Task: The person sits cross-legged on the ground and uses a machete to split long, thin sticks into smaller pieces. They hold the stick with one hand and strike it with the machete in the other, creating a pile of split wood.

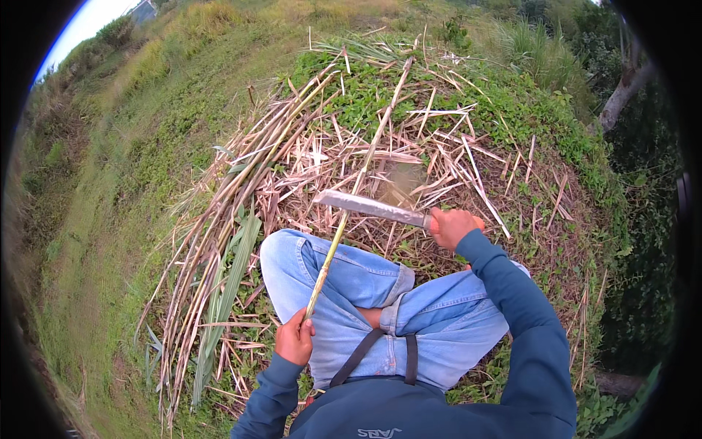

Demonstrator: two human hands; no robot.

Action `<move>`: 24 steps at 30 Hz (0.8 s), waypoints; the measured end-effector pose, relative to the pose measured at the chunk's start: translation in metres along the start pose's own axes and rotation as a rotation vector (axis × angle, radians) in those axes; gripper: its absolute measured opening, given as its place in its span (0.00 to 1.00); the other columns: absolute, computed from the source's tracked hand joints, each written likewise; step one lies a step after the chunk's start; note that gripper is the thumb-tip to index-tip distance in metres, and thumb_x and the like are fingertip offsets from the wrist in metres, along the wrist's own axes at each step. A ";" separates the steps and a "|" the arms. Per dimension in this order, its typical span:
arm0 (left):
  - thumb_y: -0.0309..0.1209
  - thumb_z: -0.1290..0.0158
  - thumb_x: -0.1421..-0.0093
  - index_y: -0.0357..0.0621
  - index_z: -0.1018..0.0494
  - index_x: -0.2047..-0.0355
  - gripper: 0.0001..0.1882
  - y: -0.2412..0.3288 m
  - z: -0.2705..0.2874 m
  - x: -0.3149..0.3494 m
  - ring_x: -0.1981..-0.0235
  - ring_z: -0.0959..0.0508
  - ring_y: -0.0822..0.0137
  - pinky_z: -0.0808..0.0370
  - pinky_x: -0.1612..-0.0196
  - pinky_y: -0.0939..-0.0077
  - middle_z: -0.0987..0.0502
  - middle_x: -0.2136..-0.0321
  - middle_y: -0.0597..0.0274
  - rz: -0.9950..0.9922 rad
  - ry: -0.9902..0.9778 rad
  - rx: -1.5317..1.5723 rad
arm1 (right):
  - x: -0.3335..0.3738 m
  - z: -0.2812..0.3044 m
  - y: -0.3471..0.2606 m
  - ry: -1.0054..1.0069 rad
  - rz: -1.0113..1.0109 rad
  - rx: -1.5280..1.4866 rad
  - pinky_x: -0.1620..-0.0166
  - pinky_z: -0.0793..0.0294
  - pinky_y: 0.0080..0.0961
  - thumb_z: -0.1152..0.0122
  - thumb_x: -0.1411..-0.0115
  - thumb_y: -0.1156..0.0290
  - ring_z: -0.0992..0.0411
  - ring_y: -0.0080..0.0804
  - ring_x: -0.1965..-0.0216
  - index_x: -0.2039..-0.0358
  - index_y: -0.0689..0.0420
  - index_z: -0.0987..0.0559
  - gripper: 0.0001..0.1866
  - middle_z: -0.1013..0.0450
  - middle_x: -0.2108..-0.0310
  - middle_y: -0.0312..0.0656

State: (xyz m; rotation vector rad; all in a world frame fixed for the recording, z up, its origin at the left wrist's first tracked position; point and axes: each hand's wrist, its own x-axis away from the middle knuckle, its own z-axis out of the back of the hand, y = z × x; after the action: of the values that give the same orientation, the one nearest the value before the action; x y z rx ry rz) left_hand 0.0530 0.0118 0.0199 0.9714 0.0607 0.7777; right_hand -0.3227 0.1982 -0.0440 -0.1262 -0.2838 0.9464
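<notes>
Left hand [294,339] gripping long stalk [331,252] | right hand [453,227] gripping machete [384,210] | machete crosses stalk, contact unclear

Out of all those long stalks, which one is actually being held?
The yellow-green stalk slanting forward from the left hand, with the knife across it; the pile of stalks to its left lies unheld.

In the centre, a yellow-green stalk [373,152] and a grey blade [373,206] streaked whitish, with an orange handle [479,222]. Lower middle: faded light-blue jeans [351,271], black straps [356,358], a dark blue top [365,413] with pale lettering. Left: tan-brown canes [212,219], a green leaf [232,293]. Upper middle: straw to pinkish-tan scraps [314,157]. Upper left: whitish sky [86,35].
</notes>
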 end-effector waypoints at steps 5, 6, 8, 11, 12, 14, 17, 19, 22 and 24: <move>0.26 0.57 0.35 0.36 0.28 0.54 0.13 -0.002 -0.009 -0.010 0.81 0.34 0.78 0.35 0.76 0.80 0.30 0.81 0.66 0.122 -0.112 0.187 | -0.007 -0.016 -0.009 0.119 -0.203 -0.101 0.66 0.25 0.48 0.42 0.48 0.61 0.24 0.52 0.72 0.64 0.55 0.27 0.14 0.24 0.75 0.51; 0.27 0.59 0.33 0.39 0.30 0.52 0.13 0.003 -0.011 -0.013 0.85 0.39 0.81 0.39 0.81 0.84 0.31 0.79 0.69 0.143 -0.178 0.367 | -0.008 -0.016 -0.010 0.128 -0.227 -0.121 0.66 0.25 0.48 0.42 0.48 0.61 0.24 0.52 0.72 0.64 0.56 0.27 0.14 0.24 0.75 0.52; 0.28 0.60 0.33 0.40 0.31 0.51 0.13 0.010 -0.008 -0.022 0.87 0.42 0.83 0.43 0.84 0.86 0.33 0.78 0.71 0.312 -0.272 0.575 | -0.003 -0.019 -0.023 0.137 -0.191 -0.179 0.66 0.25 0.49 0.43 0.48 0.62 0.24 0.53 0.72 0.65 0.55 0.27 0.13 0.24 0.74 0.52; 0.30 0.61 0.32 0.41 0.33 0.52 0.12 0.015 -0.010 -0.030 0.89 0.47 0.85 0.50 0.88 0.88 0.35 0.78 0.72 0.416 -0.338 0.733 | 0.020 -0.017 -0.050 0.063 0.110 -0.112 0.69 0.25 0.48 0.41 0.50 0.62 0.24 0.50 0.74 0.66 0.54 0.28 0.13 0.25 0.77 0.49; 0.30 0.61 0.32 0.41 0.34 0.51 0.13 0.014 -0.008 -0.029 0.89 0.47 0.84 0.50 0.88 0.88 0.36 0.78 0.72 0.423 -0.351 0.739 | 0.023 -0.018 -0.048 0.061 0.218 -0.095 0.70 0.25 0.47 0.41 0.51 0.62 0.24 0.49 0.74 0.67 0.54 0.28 0.13 0.25 0.77 0.48; 0.30 0.61 0.32 0.41 0.34 0.50 0.13 0.012 -0.002 -0.023 0.89 0.47 0.84 0.50 0.87 0.88 0.36 0.78 0.71 0.452 -0.383 0.779 | 0.020 -0.033 -0.029 0.135 0.204 -0.112 0.72 0.25 0.44 0.41 0.51 0.62 0.24 0.46 0.76 0.67 0.53 0.28 0.13 0.25 0.78 0.46; 0.30 0.62 0.32 0.41 0.34 0.50 0.13 0.008 0.004 -0.007 0.89 0.47 0.84 0.50 0.87 0.88 0.36 0.78 0.71 0.484 -0.424 0.870 | -0.008 -0.040 0.012 0.257 -0.202 -0.075 0.70 0.25 0.45 0.41 0.51 0.63 0.25 0.49 0.76 0.62 0.54 0.27 0.16 0.26 0.79 0.49; 0.31 0.62 0.31 0.41 0.34 0.50 0.13 0.004 0.010 -0.001 0.89 0.48 0.84 0.50 0.87 0.88 0.37 0.79 0.72 0.474 -0.420 0.888 | 0.000 -0.030 0.004 0.180 -0.109 -0.089 0.69 0.25 0.46 0.42 0.51 0.62 0.25 0.50 0.76 0.62 0.53 0.26 0.15 0.26 0.79 0.50; 0.32 0.61 0.31 0.42 0.34 0.52 0.12 0.000 0.009 -0.001 0.89 0.48 0.83 0.49 0.87 0.87 0.38 0.80 0.72 0.485 -0.422 0.863 | 0.010 -0.012 -0.005 0.016 0.050 -0.046 0.66 0.25 0.47 0.42 0.49 0.61 0.24 0.50 0.72 0.63 0.54 0.27 0.15 0.25 0.77 0.51; 0.34 0.61 0.31 0.42 0.34 0.54 0.11 -0.004 0.007 0.002 0.89 0.48 0.83 0.49 0.87 0.87 0.39 0.80 0.72 0.498 -0.450 0.865 | 0.004 -0.019 0.002 0.007 -0.022 -0.049 0.65 0.25 0.47 0.42 0.49 0.60 0.24 0.50 0.71 0.59 0.53 0.26 0.18 0.24 0.75 0.51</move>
State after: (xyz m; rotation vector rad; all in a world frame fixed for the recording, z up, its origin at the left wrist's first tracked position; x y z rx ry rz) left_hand 0.0590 0.0067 0.0220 2.0165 -0.2683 0.9858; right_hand -0.3163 0.2025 -0.0622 -0.1712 -0.3012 0.9172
